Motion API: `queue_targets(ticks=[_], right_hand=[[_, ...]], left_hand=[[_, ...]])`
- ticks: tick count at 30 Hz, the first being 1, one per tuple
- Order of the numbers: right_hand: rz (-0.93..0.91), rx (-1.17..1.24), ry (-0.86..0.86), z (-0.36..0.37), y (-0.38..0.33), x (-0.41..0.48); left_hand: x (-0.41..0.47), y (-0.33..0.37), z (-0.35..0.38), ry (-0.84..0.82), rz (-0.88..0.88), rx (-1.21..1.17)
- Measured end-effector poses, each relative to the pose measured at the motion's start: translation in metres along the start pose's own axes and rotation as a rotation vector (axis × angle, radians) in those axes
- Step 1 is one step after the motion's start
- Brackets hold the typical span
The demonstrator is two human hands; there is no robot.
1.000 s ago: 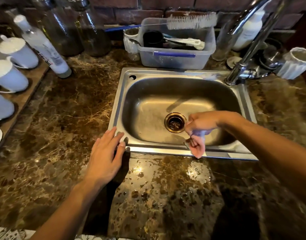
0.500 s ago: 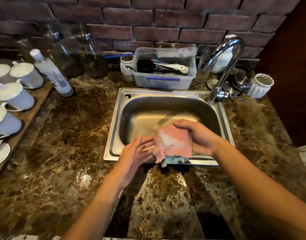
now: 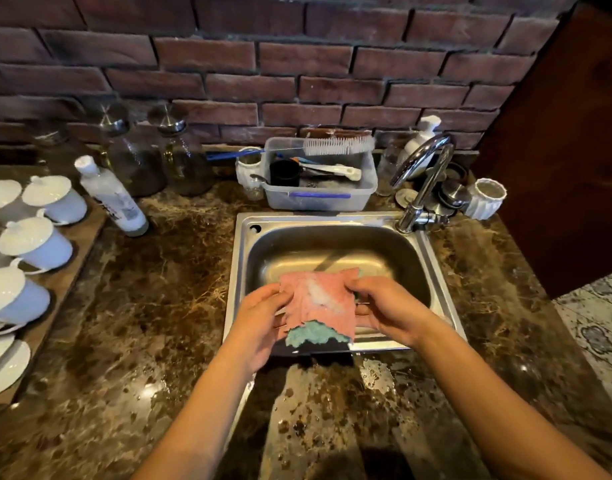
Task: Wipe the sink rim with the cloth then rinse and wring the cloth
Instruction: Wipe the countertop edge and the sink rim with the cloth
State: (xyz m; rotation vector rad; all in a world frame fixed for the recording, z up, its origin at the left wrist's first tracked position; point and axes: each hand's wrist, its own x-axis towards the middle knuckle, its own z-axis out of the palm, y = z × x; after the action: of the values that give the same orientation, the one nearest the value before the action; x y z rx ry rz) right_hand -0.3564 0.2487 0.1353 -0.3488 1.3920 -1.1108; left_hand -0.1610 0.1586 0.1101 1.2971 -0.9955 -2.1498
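A pink cloth (image 3: 318, 299) with a teal underside showing at its lower edge is spread out above the near side of the steel sink (image 3: 242, 271). My left hand (image 3: 259, 320) holds its left edge from beneath. My right hand (image 3: 384, 306) grips its right edge, thumb on top. Both hands hover over the sink's front rim. A chrome tap (image 3: 422, 181) stands at the sink's back right corner, with no water visibly running.
A plastic tub (image 3: 318, 199) with a brush and utensils sits behind the sink. White lidded cups (image 3: 34, 244) on a wooden tray line the left. A white bottle (image 3: 112, 199), glass jars (image 3: 135, 161), a soap pump (image 3: 419, 140) and a white ribbed cup (image 3: 484, 199) stand on the wet marble counter.
The right hand lifted the bunched cloth off the sink's front rim. The left hand left the counter and joined it. Together they have spread the cloth open.
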Motion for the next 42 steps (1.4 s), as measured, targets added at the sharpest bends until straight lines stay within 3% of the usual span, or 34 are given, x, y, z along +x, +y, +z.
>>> queue_targets(ticks=[7, 11, 19, 22, 27, 31, 36, 42], right_hand=[[-0.207, -0.515, 0.466, 0.031, 0.026, 0.015], [-0.305, -0.576, 0.608, 0.049, 0.025, 0.017], [-0.221, -0.024, 0.337, 0.058, 0.012, 0.017], [-0.218, 0.012, 0.249, 0.049, 0.010, 0.014], [-0.311, -0.022, 0.347, 0.017, 0.013, 0.003], [-0.146, 0.062, 0.136, -0.005, 0.015, -0.003], [-0.189, 0.124, 0.177, -0.044, 0.010, -0.008], [-0.186, 0.126, 0.147, -0.097, 0.007, -0.014]], left_hand=[[0.021, 0.016, 0.004, 0.097, 0.173, 0.342], [0.025, 0.018, 0.013, 0.083, 0.264, 0.450], [0.023, 0.020, 0.029, -0.073, 0.224, 0.354], [0.027, 0.018, 0.029, -0.055, 0.162, 0.298], [0.023, 0.013, 0.039, -0.011, 0.079, 0.264], [0.017, 0.004, 0.064, -0.084, 0.050, 0.295], [0.016, -0.012, 0.098, -0.090, 0.011, 0.248], [0.029, -0.032, 0.124, 0.096, -0.014, 0.145]])
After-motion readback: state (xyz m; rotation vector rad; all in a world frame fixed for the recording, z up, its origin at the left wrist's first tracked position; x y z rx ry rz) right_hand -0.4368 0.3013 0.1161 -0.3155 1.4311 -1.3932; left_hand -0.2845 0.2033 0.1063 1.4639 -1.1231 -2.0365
